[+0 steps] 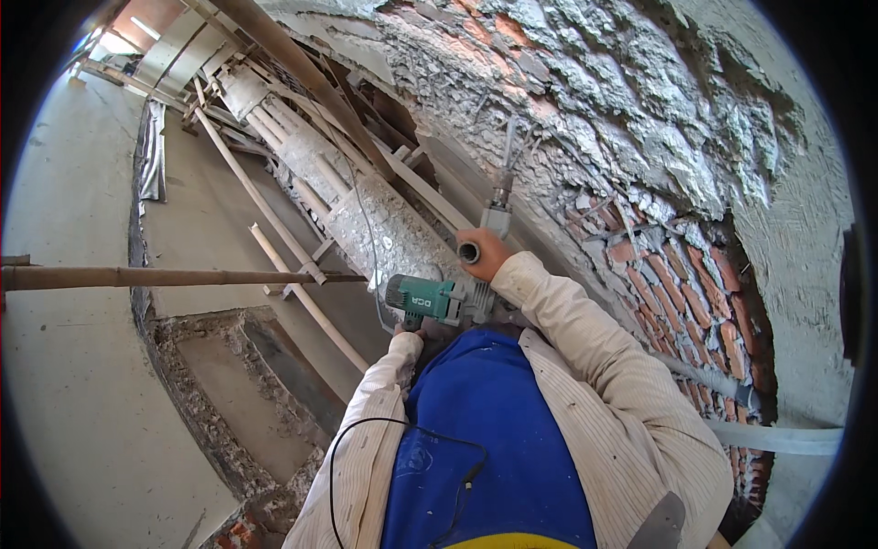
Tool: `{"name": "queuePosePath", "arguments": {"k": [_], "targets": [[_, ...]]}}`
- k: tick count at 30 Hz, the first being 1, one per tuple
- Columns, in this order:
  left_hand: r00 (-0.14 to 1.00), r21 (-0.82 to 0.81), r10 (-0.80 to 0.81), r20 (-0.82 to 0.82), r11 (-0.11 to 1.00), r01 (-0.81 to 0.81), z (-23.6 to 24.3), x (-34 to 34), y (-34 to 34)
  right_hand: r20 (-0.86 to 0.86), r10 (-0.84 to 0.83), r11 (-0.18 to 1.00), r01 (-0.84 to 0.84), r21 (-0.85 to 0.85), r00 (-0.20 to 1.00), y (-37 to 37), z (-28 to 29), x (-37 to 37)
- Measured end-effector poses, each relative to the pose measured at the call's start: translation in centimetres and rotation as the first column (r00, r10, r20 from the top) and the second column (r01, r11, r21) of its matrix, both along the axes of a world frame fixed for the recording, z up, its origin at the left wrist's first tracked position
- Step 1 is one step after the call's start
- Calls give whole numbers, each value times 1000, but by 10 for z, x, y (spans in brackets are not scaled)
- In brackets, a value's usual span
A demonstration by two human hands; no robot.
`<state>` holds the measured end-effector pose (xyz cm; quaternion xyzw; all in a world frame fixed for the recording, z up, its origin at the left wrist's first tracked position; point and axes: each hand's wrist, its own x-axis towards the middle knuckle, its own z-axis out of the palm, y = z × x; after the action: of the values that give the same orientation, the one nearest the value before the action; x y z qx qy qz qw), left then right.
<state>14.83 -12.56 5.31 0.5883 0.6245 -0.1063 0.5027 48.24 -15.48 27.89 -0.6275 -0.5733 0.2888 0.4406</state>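
Observation:
I hold a green and grey demolition hammer [430, 300] in front of my chest, its front end toward the broken wall [585, 119]. My right hand [487, 255] is closed around the dark side handle [469, 252] close to the tool's front. At the rear of the green motor housing, my left hand [409, 333] is closed on the back grip, mostly hidden by the housing and my sleeve. The chisel end [501, 188] reaches up to the rough grey surface; its tip looks blurred there.
Exposed red bricks [704, 311] and a pale pipe [777, 437] lie to the right. A bamboo pole [165, 277] crosses from the left. Wooden poles [311, 293] and a rubble-covered scaffold board [366, 229] run beside me. A thin black cable [402, 421] hangs over my shirt.

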Motion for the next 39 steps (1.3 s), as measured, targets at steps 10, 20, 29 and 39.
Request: {"name": "queuePosePath", "arguments": {"k": [10,20,29,39], "targets": [[983,-23,154,-102,987,-157,62,8,-21,23,68,997,-67,-32,997,21,4,-11],[966,-27,169,-198,984,-178,72,-10,-28,10,86,984,-83,-157,996,31,-4,-34],[967,43,194,-166,981,-189,38,-35,-18,-31,121,989,-123,-79,992,64,-3,-48],[943,55,328,50,942,-331,-67,-53,57,25,88,994,-86,-74,996,147,3,-48]]}}
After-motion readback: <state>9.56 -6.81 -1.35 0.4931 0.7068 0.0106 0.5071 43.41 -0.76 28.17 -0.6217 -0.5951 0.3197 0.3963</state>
